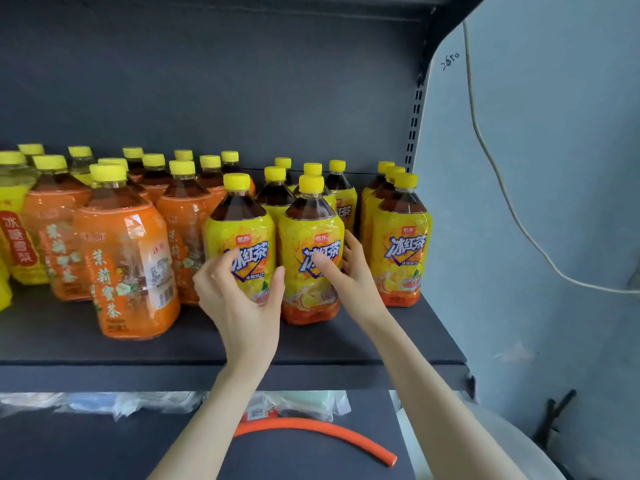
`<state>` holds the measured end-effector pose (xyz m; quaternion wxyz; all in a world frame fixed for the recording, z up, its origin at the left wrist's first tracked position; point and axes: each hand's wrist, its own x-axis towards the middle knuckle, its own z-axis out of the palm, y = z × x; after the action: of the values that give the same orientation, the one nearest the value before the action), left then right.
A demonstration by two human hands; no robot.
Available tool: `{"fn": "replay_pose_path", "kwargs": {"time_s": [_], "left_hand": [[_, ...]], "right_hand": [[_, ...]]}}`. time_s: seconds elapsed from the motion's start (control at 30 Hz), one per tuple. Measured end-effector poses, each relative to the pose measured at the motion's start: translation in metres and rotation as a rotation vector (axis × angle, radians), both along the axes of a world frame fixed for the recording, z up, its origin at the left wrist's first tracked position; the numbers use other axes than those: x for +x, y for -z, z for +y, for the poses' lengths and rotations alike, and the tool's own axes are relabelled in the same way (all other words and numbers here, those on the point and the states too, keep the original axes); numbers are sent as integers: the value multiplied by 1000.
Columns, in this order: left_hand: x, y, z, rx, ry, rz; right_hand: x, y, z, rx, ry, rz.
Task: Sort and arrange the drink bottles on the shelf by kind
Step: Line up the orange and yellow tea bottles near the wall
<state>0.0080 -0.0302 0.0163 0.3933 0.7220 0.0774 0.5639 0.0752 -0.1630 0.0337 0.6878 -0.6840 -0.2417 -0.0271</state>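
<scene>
On the dark shelf (381,337) stand yellow-capped drink bottles in rows. Orange-labelled tea bottles (128,265) fill the left half, and one of them stands forward of the rest. Yellow-labelled iced tea bottles fill the right half. My left hand (242,306) curls round the lower part of one front yellow bottle (242,230). The neighbouring front yellow bottle (308,296) is held by my right hand (353,278), thumb on the label and fingers on its right side. Another yellow row (401,251) stands apart at the far right.
At the far left edge stands a pale bottle with a yellow and red label (17,237). The shelf upright (415,116) and a blue wall with a white cable (502,188) close the right side. Below lie plastic bags (138,401) and an orange hose (329,431).
</scene>
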Motion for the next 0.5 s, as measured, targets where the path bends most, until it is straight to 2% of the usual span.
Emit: {"fn": "replay_pose_path", "kwargs": {"time_s": [0.07,0.27,0.4,0.5], "left_hand": [[5,-3,16,-37,-18,14],[18,-8,41,-156,166,123],[24,-10,57,-98,195,185],[25,-9,62,-129,276,197]], "right_hand": [[3,4,10,47,-2,31],[-2,18,15,128,195,-4],[-7,18,16,115,315,-47],[-9,19,19,94,365,-69]]}}
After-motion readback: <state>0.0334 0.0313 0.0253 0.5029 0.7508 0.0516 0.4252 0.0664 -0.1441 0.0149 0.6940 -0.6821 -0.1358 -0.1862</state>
